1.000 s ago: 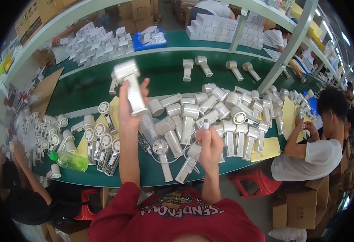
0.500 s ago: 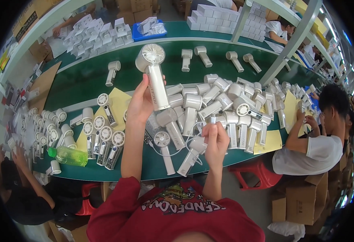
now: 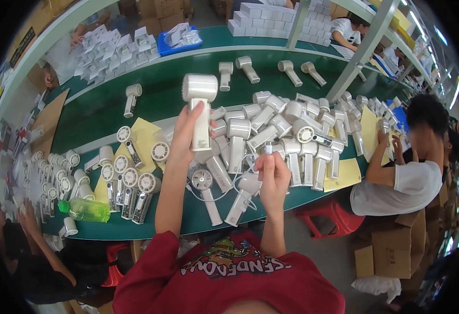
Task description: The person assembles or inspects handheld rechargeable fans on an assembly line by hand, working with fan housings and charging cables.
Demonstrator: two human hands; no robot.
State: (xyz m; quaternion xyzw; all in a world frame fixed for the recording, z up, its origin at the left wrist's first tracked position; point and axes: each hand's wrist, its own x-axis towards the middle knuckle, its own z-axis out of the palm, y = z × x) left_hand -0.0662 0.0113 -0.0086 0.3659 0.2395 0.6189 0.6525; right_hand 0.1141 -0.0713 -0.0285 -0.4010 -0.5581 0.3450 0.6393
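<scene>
A white handheld fan [image 3: 200, 88] stands upright in my left hand [image 3: 185, 131], whose fingers wrap round its handle. The side of its round head faces me. In my right hand [image 3: 274, 180], a small white cable plug [image 3: 269, 148] is pinched between thumb and fingers, pointing up, apart from the fan. Its white cable [image 3: 220, 199] loops over the fans lying below. Between my forearms lie a fan with its grille up [image 3: 203, 183] and another fan [image 3: 244, 196] beside it. A big pile of white fans [image 3: 238, 131] spreads behind my right hand.
Fans with exposed circuitry [image 3: 130, 180] and a green bottle [image 3: 89, 209] stand left. Spaced fans lie on the green belt [image 3: 182, 68] beyond. Yellow paper [image 3: 347, 180] lies right. A grey post [image 3: 363, 49] rises beyond the pile. A co-worker [image 3: 397, 183] sits right; another person's hands show left.
My left hand has turned the fan, so its front grille no longer faces me, and has lowered it slightly. My right hand still holds the plug. The whole view has shifted a little.
</scene>
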